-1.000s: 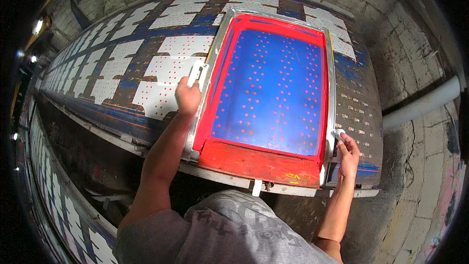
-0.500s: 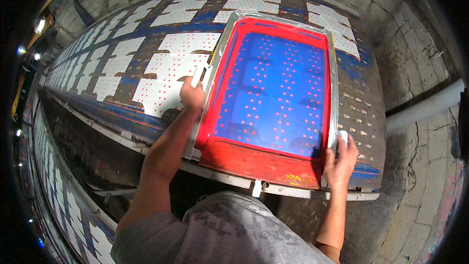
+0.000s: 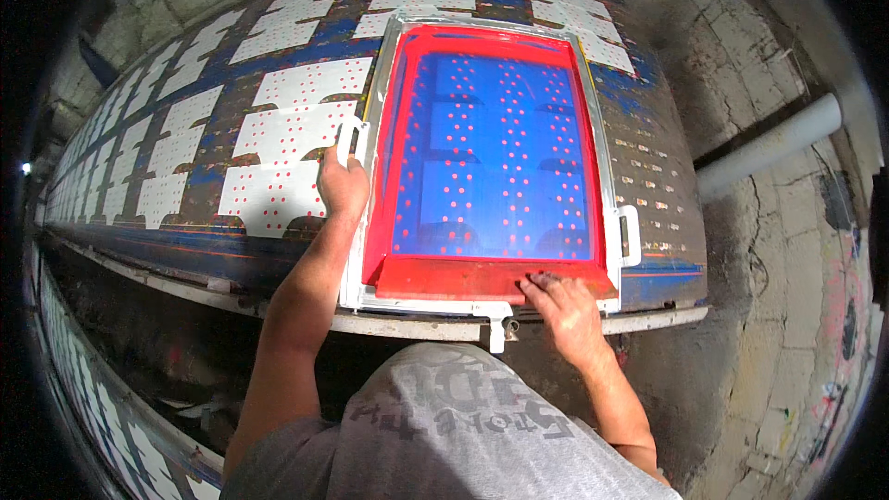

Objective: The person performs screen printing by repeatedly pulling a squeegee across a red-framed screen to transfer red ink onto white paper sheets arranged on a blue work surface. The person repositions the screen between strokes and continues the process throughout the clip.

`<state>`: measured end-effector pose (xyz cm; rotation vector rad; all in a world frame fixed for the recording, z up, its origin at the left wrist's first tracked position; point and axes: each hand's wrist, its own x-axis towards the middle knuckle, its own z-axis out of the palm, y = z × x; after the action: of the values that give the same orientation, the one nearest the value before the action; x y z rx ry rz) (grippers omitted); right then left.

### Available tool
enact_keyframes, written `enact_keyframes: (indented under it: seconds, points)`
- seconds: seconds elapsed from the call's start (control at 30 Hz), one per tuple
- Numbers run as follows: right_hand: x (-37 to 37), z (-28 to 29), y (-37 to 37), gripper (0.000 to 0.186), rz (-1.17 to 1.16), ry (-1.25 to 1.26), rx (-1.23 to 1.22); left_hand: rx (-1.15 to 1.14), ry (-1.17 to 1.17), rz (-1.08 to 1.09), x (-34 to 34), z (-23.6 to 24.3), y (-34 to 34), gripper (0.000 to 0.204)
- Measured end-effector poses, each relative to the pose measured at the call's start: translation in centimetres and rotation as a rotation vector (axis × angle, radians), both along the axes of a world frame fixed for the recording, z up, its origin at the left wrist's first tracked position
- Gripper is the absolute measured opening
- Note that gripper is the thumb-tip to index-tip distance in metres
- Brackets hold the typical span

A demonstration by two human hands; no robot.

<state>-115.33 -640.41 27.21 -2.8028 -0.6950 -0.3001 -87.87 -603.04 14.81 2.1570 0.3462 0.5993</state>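
A printing screen (image 3: 505, 157) with blue mesh dotted in red and a red border lies on the long table. My left hand (image 3: 343, 185) is closed round the white handle (image 3: 346, 139) on the screen's left side. At the screen's near end lies a wide red squeegee (image 3: 454, 281). The fingers of my right hand (image 3: 569, 310) are closed on its right part; the thumb side is partly hidden. The white handle on the right side (image 3: 630, 235) is free of my hand.
White cut fabric pieces (image 3: 296, 134) printed with red dots lie in rows along the table (image 3: 648, 181). A white rail (image 3: 648, 318) runs along its near edge. A pale pipe (image 3: 773, 143) and a block wall (image 3: 787, 241) stand on the right. Another table (image 3: 83, 370) with pieces is at lower left.
My right hand has let go of the right handle and moved left onto the squeegee. The near end of the screen now lies down on the table. My left hand keeps its handle.
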Motion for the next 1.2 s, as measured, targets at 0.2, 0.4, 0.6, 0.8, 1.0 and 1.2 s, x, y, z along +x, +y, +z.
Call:
enact_keyframes:
  seconds: [0.2,0.4,0.6,0.8,1.0,1.2]
  points:
    - [4.9,1.0,5.7,0.052,-0.064,0.234,-0.214,0.022,-0.024,-0.015,-0.9,1.9,-0.8,0.045]
    - [6.4,3.1,4.7,0.034,-0.057,0.336,-0.197,-0.093,0.005,-0.078,-1.1,2.3,-0.8,0.043]
    - [3.0,1.6,6.3,0.046,-0.116,0.289,-0.179,-0.119,-0.029,-0.068,-1.0,2.0,-0.8,0.037]
    - [3.5,-0.3,6.5,0.046,-0.14,0.128,-0.18,-0.044,-0.036,-0.09,-0.5,1.5,-0.5,0.04]
    - [12.6,-1.4,3.7,0.052,-0.051,-0.025,-0.103,-0.039,-0.088,-0.101,-0.2,0.1,0.0,0.034]
    - [26.7,-2.6,0.8,0.051,-0.026,-0.095,-0.138,0.05,-0.085,-0.078,-0.1,-0.5,0.3,0.03]
